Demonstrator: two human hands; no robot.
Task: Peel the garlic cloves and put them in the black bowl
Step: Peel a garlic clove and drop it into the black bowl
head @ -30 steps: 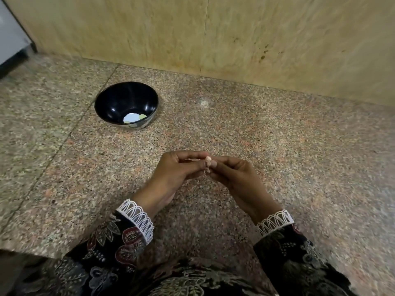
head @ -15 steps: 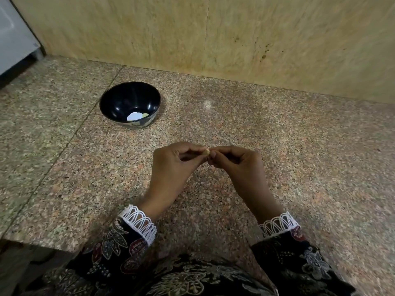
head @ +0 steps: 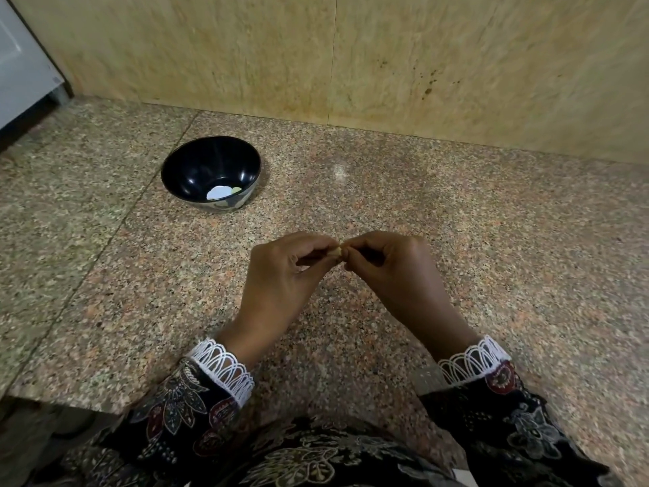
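Note:
A small pale garlic clove is pinched between the fingertips of both hands above the speckled granite counter. My left hand grips it from the left, my right hand from the right, and most of the clove is hidden by the fingers. The black bowl stands on the counter to the far left of my hands, well apart from them. A few pale pieces lie at its bottom.
A tan stone wall rises behind the counter. A white appliance side stands at the far left. The counter's front edge runs along the lower left, with my patterned sleeves over it.
Both hands stay joined on the clove, with the fingers shifting slightly. The view has tilted a little, so hands and bowl sit somewhat differently in the frame.

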